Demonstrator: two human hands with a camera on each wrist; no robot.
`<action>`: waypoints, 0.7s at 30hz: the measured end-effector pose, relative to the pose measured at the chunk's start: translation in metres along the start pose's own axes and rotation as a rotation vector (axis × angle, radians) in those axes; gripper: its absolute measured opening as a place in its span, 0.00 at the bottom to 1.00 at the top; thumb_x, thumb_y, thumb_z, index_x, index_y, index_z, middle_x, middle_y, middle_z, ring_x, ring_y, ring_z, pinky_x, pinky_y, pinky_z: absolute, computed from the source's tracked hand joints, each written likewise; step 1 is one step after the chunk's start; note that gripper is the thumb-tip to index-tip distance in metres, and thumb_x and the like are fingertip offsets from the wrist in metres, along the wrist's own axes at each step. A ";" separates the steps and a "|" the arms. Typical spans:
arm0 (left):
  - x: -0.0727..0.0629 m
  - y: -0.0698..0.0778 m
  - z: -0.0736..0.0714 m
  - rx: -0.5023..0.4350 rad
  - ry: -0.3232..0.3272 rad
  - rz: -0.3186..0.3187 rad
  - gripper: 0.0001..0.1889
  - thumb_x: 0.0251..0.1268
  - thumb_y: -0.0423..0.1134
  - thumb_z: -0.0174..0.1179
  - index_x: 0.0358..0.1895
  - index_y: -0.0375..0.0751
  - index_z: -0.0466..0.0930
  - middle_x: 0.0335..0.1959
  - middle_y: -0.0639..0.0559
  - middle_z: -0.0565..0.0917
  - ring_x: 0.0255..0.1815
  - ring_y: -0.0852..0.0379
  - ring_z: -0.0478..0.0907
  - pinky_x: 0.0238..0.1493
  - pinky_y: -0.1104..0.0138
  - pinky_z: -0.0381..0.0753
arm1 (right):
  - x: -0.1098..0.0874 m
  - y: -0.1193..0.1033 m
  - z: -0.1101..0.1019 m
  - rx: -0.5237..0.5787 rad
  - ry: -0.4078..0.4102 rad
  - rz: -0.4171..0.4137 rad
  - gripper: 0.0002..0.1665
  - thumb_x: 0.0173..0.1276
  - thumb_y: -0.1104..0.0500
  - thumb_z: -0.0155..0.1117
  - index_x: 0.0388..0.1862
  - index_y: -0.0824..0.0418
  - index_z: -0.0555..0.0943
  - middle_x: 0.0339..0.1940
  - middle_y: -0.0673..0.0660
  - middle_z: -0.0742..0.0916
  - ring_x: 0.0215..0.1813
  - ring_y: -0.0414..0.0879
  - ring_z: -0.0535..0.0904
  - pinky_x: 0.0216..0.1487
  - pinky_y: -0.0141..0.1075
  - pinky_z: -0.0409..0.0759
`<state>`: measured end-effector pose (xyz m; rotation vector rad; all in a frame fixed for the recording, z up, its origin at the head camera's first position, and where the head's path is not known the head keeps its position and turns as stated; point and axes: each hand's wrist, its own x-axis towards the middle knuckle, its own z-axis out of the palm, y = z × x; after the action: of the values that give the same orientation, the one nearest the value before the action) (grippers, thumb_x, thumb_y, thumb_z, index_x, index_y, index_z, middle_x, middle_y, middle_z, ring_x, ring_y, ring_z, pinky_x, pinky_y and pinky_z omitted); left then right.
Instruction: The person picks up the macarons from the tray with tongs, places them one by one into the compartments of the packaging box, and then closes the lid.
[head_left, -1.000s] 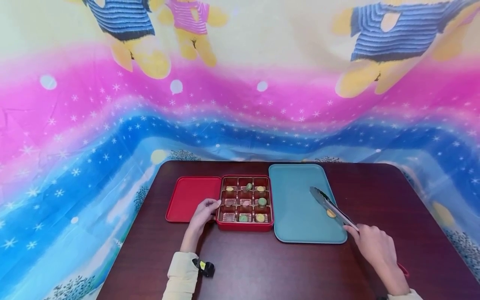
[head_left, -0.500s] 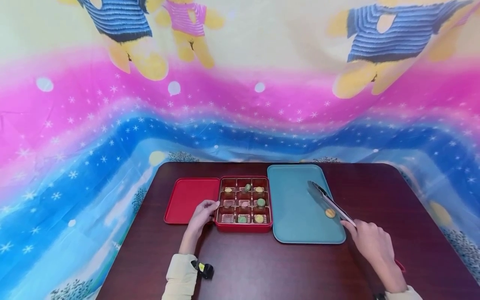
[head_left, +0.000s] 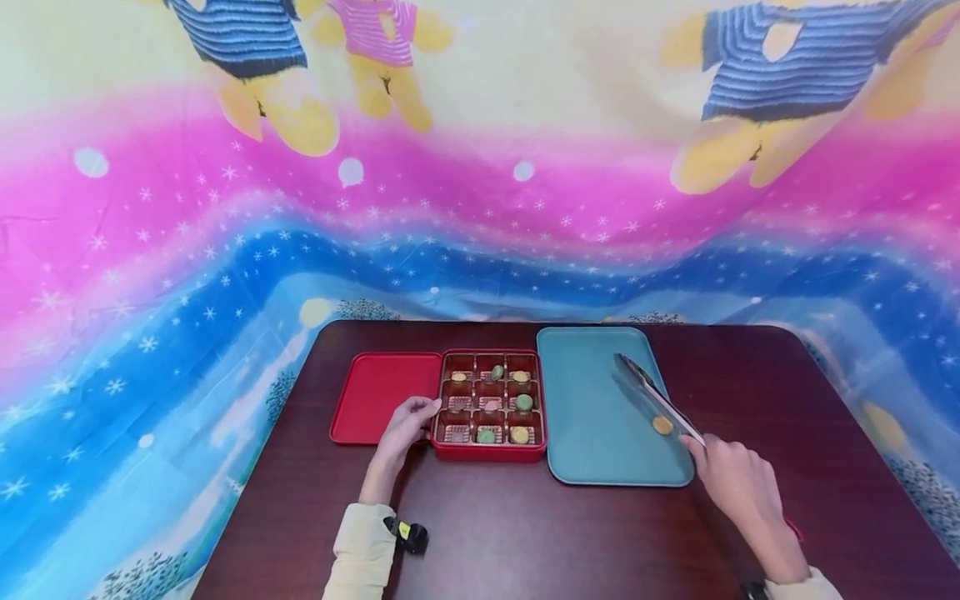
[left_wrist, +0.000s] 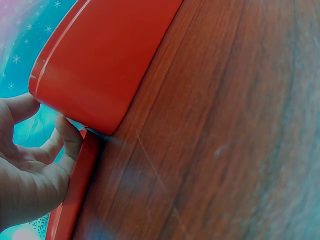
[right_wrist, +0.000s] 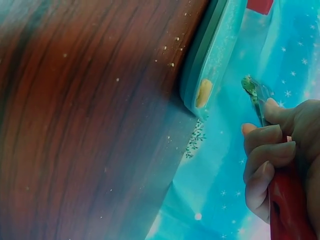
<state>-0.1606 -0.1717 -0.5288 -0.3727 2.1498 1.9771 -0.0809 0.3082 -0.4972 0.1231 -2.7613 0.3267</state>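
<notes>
Tongs (head_left: pixel 662 397), gripped in the curled right hand (head_left: pixel 738 483), extend over the tray (head_left: pixel 588 446) ahead; the left hand (head_left: pixel 402 432), loosely extended, touches the box (head_left: pixel 491 452) beside it.

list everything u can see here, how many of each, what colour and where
table: one, red-brown, under everything else
patterned backdrop: one, mainly pink, blue and cream, behind the table
lid-like panel: one, red, left of the box
box: one, red, nine compartments, mid-table
yellow pieces: three, yellow, in the box
green pieces: three, green, in the box
pink piece: one, pink, centre compartment
tray: one, teal, right of the box
loose piece: one, yellow, on the tray
tongs: one, metal with red handle, in the right hand
straps: two, black, one per wrist
sleeves: two, cream, on the forearms
left hand: one, bare, touching the box
right hand: one, bare, holding the tongs
</notes>
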 end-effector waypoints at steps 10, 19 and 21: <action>0.000 -0.002 0.000 -0.043 -0.002 0.011 0.21 0.75 0.45 0.62 0.57 0.30 0.73 0.45 0.42 0.81 0.39 0.54 0.76 0.36 0.66 0.78 | 0.009 -0.012 0.000 -0.007 -0.025 -0.046 0.29 0.71 0.57 0.70 0.17 0.57 0.63 0.12 0.51 0.62 0.13 0.47 0.58 0.13 0.40 0.57; 0.001 -0.001 -0.001 -0.041 0.002 0.023 0.21 0.74 0.44 0.63 0.56 0.29 0.74 0.45 0.41 0.81 0.38 0.53 0.76 0.35 0.66 0.78 | 0.023 -0.029 -0.003 0.007 -0.020 -0.099 0.29 0.73 0.54 0.69 0.16 0.56 0.65 0.11 0.49 0.61 0.13 0.44 0.56 0.13 0.38 0.56; 0.000 -0.001 -0.001 -0.036 0.002 0.020 0.22 0.74 0.45 0.63 0.57 0.29 0.74 0.46 0.41 0.81 0.39 0.53 0.76 0.35 0.66 0.78 | 0.025 -0.034 -0.004 0.004 -0.027 -0.112 0.28 0.71 0.55 0.72 0.17 0.57 0.66 0.11 0.49 0.61 0.13 0.44 0.56 0.13 0.38 0.56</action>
<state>-0.1606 -0.1731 -0.5294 -0.3602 2.1295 2.0297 -0.0990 0.2751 -0.4778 0.2832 -2.7665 0.3032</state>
